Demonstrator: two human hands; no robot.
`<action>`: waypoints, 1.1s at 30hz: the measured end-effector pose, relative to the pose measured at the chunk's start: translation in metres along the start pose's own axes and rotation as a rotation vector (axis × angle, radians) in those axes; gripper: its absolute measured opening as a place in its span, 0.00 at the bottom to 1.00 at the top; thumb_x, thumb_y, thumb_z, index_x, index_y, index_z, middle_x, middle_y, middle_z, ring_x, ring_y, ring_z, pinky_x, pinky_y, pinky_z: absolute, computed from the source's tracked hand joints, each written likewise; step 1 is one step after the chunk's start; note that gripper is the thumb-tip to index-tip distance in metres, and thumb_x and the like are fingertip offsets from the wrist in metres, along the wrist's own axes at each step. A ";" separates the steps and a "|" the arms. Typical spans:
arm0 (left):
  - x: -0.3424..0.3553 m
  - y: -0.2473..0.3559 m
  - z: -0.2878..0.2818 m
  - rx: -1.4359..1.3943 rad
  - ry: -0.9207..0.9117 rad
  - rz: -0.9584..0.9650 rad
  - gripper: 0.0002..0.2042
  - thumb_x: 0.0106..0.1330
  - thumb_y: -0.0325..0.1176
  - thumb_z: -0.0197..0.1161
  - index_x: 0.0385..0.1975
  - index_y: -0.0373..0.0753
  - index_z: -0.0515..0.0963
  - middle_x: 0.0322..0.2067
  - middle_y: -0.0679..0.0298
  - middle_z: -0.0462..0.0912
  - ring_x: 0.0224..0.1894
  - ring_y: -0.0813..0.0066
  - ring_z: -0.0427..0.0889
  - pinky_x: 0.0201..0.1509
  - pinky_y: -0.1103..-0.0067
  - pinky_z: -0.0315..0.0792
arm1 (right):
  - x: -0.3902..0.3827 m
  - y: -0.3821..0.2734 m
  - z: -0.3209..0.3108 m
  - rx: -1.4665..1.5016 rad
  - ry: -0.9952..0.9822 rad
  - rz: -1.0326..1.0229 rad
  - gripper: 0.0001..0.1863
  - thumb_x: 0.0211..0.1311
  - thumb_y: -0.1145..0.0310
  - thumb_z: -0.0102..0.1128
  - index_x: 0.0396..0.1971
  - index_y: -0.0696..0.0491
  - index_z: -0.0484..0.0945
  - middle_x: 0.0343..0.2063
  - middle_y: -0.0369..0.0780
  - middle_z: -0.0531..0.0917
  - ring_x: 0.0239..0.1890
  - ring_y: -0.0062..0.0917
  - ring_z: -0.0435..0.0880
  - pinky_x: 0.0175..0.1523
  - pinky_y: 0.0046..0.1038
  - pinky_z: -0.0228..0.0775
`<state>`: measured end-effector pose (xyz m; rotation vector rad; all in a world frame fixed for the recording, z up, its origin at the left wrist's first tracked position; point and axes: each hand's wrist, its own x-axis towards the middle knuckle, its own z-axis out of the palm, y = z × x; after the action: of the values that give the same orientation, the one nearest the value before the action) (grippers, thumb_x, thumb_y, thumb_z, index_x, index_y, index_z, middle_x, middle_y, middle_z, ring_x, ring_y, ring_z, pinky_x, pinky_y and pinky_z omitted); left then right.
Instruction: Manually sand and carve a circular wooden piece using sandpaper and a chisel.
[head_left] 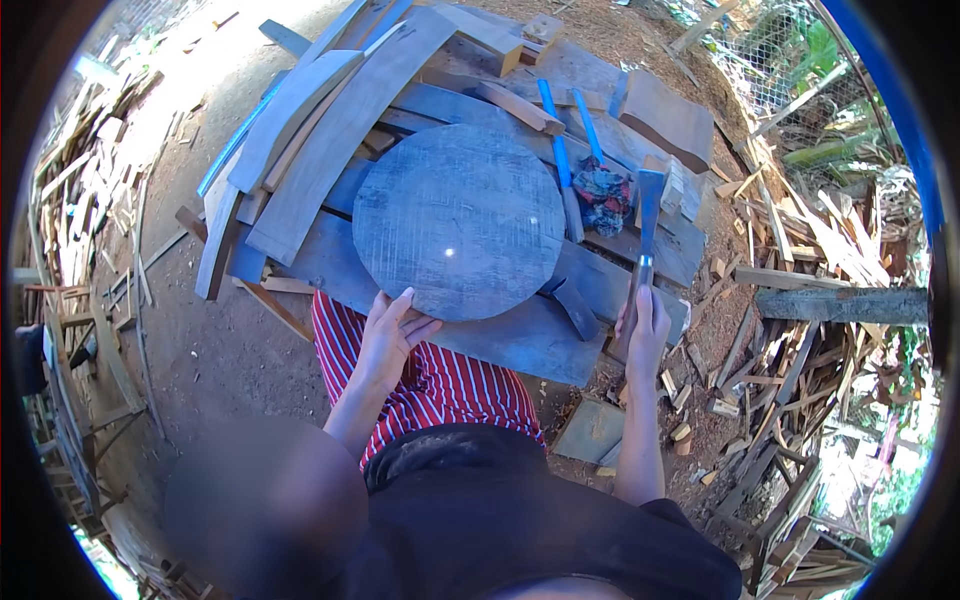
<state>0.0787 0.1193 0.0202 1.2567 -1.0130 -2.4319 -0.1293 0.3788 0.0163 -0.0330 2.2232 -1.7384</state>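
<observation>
A round, dark wooden disc (460,220) with a scratched, slightly shiny face lies on the plank bench (520,345) in front of me. At its near edge is my left hand (388,335), fingers apart and fingertips touching the rim. My right hand (643,325), to the right of the bench, is closed round the handle of a chisel (648,215). The chisel stands nearly upright in the picture, its wide metal blade pointing away from me. A dark curved piece (575,308) lies between the disc and my right hand.
Long boards (355,140) are stacked on the bench's left. Beyond the disc lie blue-handled tools (560,150), a dark bundle with red bits (605,195) and a curved wooden block (668,130). Scrap wood heaps (830,250) cover the ground at right, with more scraps (90,160) at left.
</observation>
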 end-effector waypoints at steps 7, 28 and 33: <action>0.000 0.003 -0.003 0.021 -0.017 -0.008 0.17 0.75 0.38 0.50 0.57 0.35 0.62 0.49 0.52 0.75 0.52 0.61 0.78 0.57 0.66 0.75 | 0.076 0.003 -0.020 -0.804 0.072 -0.487 0.15 0.68 0.60 0.54 0.42 0.57 0.79 0.40 0.46 0.75 0.47 0.38 0.73 0.57 0.36 0.62; 0.003 0.014 -0.012 0.119 -0.116 -0.007 0.18 0.75 0.36 0.49 0.57 0.31 0.63 0.52 0.50 0.76 0.52 0.62 0.80 0.57 0.70 0.76 | -0.047 -0.032 -0.010 -0.772 -0.187 -1.022 0.17 0.65 0.71 0.55 0.52 0.59 0.74 0.41 0.43 0.78 0.42 0.28 0.76 0.45 0.31 0.70; 0.002 0.023 -0.014 0.172 -0.105 0.075 0.17 0.75 0.37 0.49 0.55 0.30 0.65 0.50 0.52 0.76 0.51 0.63 0.80 0.56 0.70 0.77 | -0.092 0.018 0.005 -0.811 -0.466 -1.054 0.23 0.54 0.72 0.64 0.52 0.58 0.76 0.43 0.41 0.77 0.43 0.34 0.75 0.47 0.33 0.71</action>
<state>0.0859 0.0944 0.0291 1.1277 -1.2982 -2.4191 -0.0378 0.3978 0.0191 -1.8201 2.4661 -0.7847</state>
